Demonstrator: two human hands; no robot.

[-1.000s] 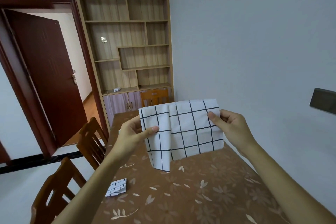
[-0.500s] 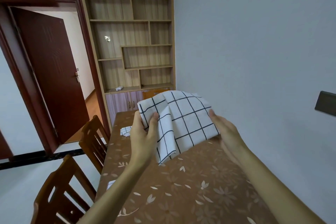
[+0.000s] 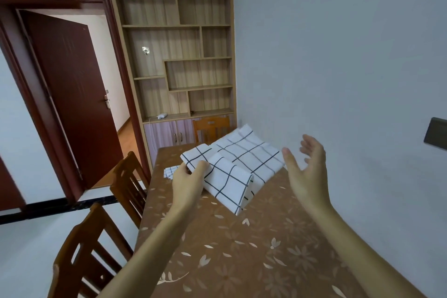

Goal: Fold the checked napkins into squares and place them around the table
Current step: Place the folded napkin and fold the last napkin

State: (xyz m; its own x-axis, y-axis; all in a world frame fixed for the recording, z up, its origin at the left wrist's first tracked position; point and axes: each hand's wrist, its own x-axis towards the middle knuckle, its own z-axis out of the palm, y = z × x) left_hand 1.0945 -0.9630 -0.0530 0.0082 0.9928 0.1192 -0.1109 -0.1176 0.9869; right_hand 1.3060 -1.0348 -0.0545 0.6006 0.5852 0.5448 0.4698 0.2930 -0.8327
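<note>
— The hands?
— The left hand point(image 3: 187, 182) grips the checked napkin point(image 3: 238, 167) at its left edge; the right hand point(image 3: 307, 169) is spread, just beside its right edge.
— And the napkin?
— Partly folded, over the table point(image 3: 242, 249); a small folded napkin point(image 3: 170, 172) lies beyond the left hand.

Checked napkin point(image 3: 237, 164) half-folded, crumpled, above table point(image 3: 254, 249); folded napkin point(image 3: 170, 172) far left.
</note>
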